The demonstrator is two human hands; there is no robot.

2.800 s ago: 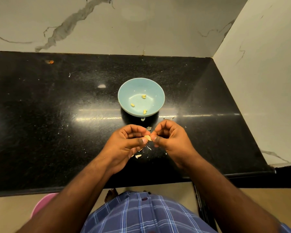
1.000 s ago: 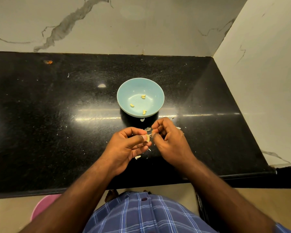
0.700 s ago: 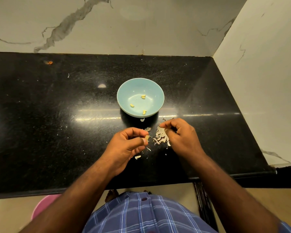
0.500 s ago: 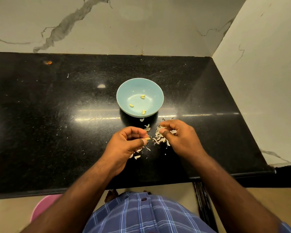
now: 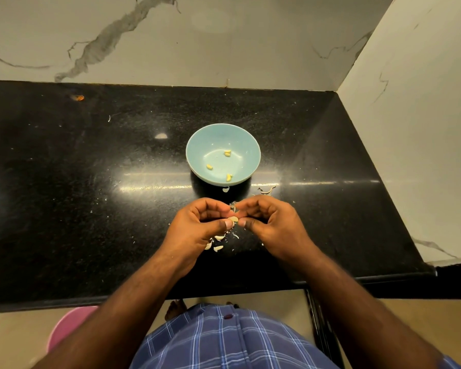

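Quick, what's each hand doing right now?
Left hand: pinching a garlic clove.
Right hand: pinching the same clove.

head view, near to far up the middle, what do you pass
checked shirt → counter edge → loose cloves → garlic clove pinched between left hand and right hand → blue bowl → marble wall

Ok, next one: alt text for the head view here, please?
Two hands, left hand and right hand, pinch a small pale clove between their fingertips above a black countertop. Just beyond them stands a light blue bowl holding a few yellowish peeled pieces, and papery peel scraps lie on the counter beneath the hands.
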